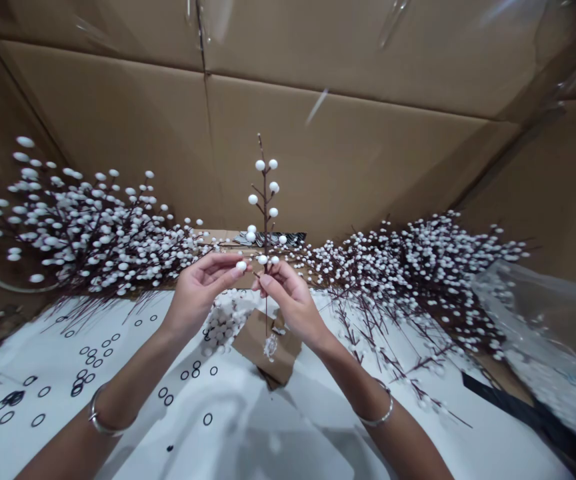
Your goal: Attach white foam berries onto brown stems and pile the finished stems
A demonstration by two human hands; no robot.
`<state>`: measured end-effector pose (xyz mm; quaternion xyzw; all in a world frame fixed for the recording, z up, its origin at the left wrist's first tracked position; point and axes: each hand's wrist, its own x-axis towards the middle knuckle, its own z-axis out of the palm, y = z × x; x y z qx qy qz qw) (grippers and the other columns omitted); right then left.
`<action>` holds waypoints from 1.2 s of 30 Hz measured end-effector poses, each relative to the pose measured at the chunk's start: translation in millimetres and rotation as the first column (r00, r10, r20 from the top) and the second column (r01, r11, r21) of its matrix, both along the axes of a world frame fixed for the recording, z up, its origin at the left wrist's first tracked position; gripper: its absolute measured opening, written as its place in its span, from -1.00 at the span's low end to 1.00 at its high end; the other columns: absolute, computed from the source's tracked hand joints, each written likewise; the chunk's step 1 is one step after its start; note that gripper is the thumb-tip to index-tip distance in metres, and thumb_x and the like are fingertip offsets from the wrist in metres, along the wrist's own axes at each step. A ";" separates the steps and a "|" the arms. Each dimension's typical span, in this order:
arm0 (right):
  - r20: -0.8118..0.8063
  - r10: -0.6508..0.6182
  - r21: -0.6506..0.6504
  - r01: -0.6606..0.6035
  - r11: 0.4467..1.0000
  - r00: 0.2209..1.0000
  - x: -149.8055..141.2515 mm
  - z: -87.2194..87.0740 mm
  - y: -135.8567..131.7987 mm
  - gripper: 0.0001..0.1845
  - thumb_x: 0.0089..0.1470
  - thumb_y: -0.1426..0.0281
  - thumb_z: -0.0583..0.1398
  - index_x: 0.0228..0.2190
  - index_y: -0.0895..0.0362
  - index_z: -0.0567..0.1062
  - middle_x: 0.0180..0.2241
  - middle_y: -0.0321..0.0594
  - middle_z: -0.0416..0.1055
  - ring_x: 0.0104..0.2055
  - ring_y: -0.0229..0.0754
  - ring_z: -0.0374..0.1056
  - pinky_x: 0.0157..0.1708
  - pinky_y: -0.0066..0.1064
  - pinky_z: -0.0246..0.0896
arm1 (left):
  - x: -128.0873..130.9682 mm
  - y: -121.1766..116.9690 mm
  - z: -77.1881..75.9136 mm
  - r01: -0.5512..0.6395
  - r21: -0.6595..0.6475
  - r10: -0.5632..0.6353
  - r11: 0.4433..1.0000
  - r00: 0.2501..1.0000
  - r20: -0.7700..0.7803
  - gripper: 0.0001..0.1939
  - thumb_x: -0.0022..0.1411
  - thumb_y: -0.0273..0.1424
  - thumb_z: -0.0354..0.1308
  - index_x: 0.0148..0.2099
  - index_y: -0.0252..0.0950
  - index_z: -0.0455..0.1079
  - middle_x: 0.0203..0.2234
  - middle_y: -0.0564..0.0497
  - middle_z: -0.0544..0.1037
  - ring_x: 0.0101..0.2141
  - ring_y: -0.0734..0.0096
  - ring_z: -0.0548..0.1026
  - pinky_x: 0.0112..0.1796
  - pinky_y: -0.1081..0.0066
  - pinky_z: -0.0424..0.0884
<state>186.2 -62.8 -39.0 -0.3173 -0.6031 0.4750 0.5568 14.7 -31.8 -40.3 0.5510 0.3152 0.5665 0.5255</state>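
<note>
Upright in the middle stands a brown artificial berry stem [265, 193] with white berries on short side twigs. My right hand [291, 293] is closed around its lower part, thumb and fingers pinching near a side twig. Just left of the stem, my left hand [201, 290] pinches a loose-looking white berry [241, 265] between thumb and fingertips. The stem's thin lower end runs down in front of a piece of cardboard [255, 340], where a small clear lump [271, 347] sits. Behind my left wrist lies a pile of loose white berries [222, 327].
Bundles of white berry stems lie at left [98, 227] and right [398, 267]. Several black rings [91, 360] are scattered over the white table [138, 433]. A clear plastic bag [553, 333] is at right, and cardboard walls [358, 147] rise behind.
</note>
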 end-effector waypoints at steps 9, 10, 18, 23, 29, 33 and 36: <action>-0.063 -0.019 0.007 0.020 1.000 0.998 -3.3 -2.9 -2.4 -0.83 0.16 0.26 0.22 -0.24 0.09 0.45 -0.24 -0.23 0.44 -0.17 -0.21 0.38 -0.08 -0.30 0.29 | 13.4 -12.2 5.1 0.093 -0.171 -0.047 0.981 0.966 0.254 -0.73 0.02 -0.45 0.43 -0.22 -0.37 0.47 -0.28 -0.05 0.64 -0.25 0.42 0.61 -0.16 0.51 0.52; -0.060 -0.027 0.009 0.028 1.000 0.998 -3.3 -3.7 -2.4 -0.83 0.16 0.26 0.22 -0.25 0.09 0.45 -0.25 -0.23 0.43 -0.18 -0.21 0.38 -0.08 -0.29 0.29 | 14.1 -12.3 4.8 0.095 -0.173 -0.047 0.980 0.963 0.264 -0.73 0.02 -0.46 0.43 -0.23 -0.36 0.47 -0.29 -0.04 0.64 -0.25 0.43 0.61 -0.17 0.53 0.52; -0.074 -0.054 0.006 0.055 0.998 0.996 -4.6 -4.9 -2.1 -0.83 0.14 0.26 0.24 -0.29 0.10 0.44 -0.32 -0.27 0.40 -0.27 -0.24 0.35 -0.17 -0.32 0.28 | 17.0 -14.8 3.2 0.138 -0.181 -0.074 0.974 0.944 0.321 -0.80 0.04 -0.51 0.41 -0.27 -0.36 0.48 -0.30 -0.02 0.65 -0.25 0.48 0.61 -0.20 0.62 0.52; -0.075 -0.062 0.012 0.063 0.998 0.995 -4.3 -5.7 -2.2 -0.83 0.14 0.27 0.24 -0.28 0.10 0.44 -0.32 -0.26 0.41 -0.24 -0.24 0.36 -0.17 -0.33 0.27 | 17.4 -15.3 3.0 0.139 -0.182 -0.074 0.974 0.943 0.326 -0.81 0.04 -0.51 0.41 -0.28 -0.35 0.48 -0.32 0.00 0.65 -0.28 0.50 0.61 -0.22 0.63 0.52; -0.101 -0.080 0.014 0.082 0.997 0.992 -6.4 -5.6 -4.4 -0.85 0.14 0.31 0.25 -0.34 0.11 0.41 -0.33 -0.27 0.44 -0.23 -0.25 0.39 -0.16 -0.35 0.27 | 18.6 -15.9 -0.9 0.071 -0.104 -0.040 0.992 0.962 0.272 -0.81 0.04 -0.52 0.41 -0.29 -0.33 0.48 -0.30 0.01 0.64 -0.25 0.46 0.62 -0.21 0.61 0.53; -0.108 -0.075 0.022 0.078 0.997 0.991 -6.8 -4.1 -6.2 -0.86 0.15 0.33 0.23 -0.36 0.12 0.37 -0.34 -0.28 0.46 -0.23 -0.26 0.40 -0.14 -0.34 0.27 | 17.6 -15.4 -4.5 0.011 -0.016 -0.007 1.000 0.974 0.225 -0.82 0.05 -0.53 0.40 -0.28 -0.32 0.49 -0.26 0.03 0.64 -0.23 0.46 0.62 -0.18 0.57 0.54; -0.103 -0.059 0.031 0.062 0.998 0.993 -5.9 -3.4 -6.5 -0.84 0.16 0.33 0.23 -0.38 0.11 0.35 -0.35 -0.27 0.45 -0.23 -0.24 0.41 -0.13 -0.32 0.27 | 16.0 -15.0 -5.0 0.003 0.016 -0.006 1.000 0.981 0.193 -0.82 0.05 -0.53 0.40 -0.27 -0.31 0.49 -0.26 0.04 0.64 -0.23 0.47 0.61 -0.17 0.58 0.54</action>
